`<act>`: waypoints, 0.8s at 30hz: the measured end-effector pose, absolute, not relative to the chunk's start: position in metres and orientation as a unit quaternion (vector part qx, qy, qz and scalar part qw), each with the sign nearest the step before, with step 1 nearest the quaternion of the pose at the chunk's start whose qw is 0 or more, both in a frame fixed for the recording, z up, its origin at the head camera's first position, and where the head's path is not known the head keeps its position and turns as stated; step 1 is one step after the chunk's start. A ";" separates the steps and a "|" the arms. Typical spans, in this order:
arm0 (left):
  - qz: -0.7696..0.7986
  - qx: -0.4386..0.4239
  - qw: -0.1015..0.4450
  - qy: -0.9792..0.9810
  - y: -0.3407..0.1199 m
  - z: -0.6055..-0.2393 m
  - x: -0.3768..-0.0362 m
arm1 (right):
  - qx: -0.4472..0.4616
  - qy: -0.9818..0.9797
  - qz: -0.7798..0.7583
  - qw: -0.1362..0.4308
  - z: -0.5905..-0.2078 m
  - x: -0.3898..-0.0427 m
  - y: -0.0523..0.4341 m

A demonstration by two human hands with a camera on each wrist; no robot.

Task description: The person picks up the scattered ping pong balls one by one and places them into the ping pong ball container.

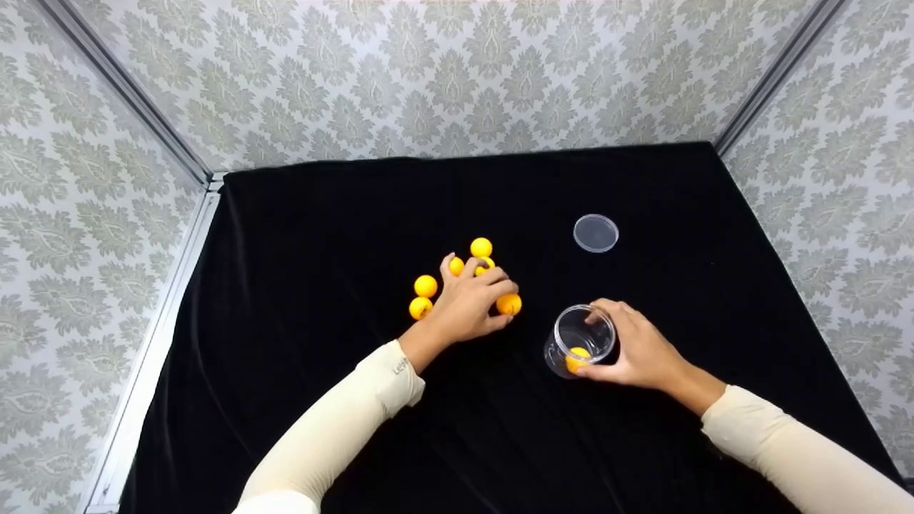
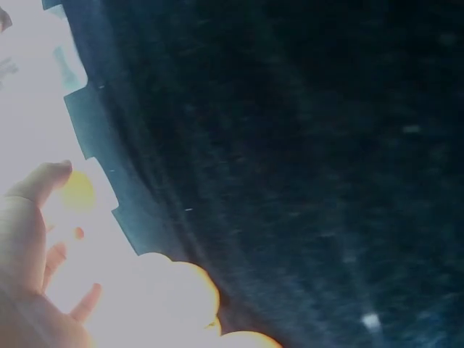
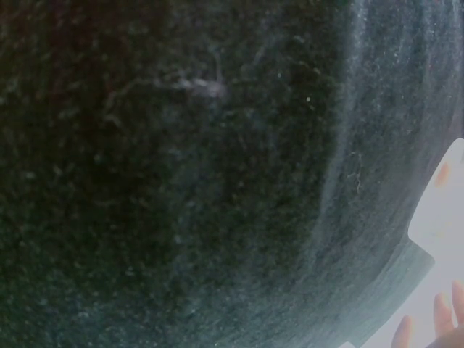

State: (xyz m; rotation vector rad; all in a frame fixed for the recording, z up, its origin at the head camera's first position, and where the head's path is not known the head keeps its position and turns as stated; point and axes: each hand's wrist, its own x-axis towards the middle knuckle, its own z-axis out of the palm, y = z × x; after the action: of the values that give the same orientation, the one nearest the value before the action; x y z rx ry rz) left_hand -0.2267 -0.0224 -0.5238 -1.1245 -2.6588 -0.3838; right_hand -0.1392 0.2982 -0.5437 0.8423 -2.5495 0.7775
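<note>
My left hand (image 1: 468, 303) reaches over a group of orange balls, its thumb and a finger on either side of one ball (image 1: 509, 304). That ball shows beside the thumb in the left wrist view, where glare washes out much. More balls lie by the other fingers, one (image 1: 456, 266) at a fingertip and one (image 1: 485, 266) partly hidden under the fingers. With fingers and thumb around its side, my right hand (image 1: 635, 350) holds a clear open jar (image 1: 553, 350). A single orange ball (image 1: 577, 359) lies inside the jar.
A clear round lid (image 1: 596, 233) lies on the black cloth (image 1: 321, 235) beyond the jar. One loose ball (image 1: 481, 247) is just past the left hand; two more, including this ball (image 1: 425, 286), lie left of it. Patterned walls (image 1: 443, 78) enclose the table's back and sides.
</note>
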 end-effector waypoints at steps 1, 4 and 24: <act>-0.134 -0.384 0.116 -0.906 -0.021 -0.521 -0.227 | 0.298 -0.897 0.276 0.173 -0.544 -0.139 0.298; -0.143 -0.385 0.120 -0.904 -0.015 -0.511 -0.227 | 0.299 -0.897 0.277 0.174 -0.544 -0.139 0.298; -0.175 -0.453 0.188 -0.854 0.039 -0.452 -0.191 | 0.285 -0.910 0.265 0.144 -0.542 -0.138 0.300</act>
State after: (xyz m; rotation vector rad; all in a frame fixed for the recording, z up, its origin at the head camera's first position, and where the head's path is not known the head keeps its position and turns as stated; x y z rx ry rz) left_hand -0.1906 0.0391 -0.4523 -1.2752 -2.4019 -0.4927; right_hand -0.1383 0.2996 -0.5425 0.8211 -2.6231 0.7646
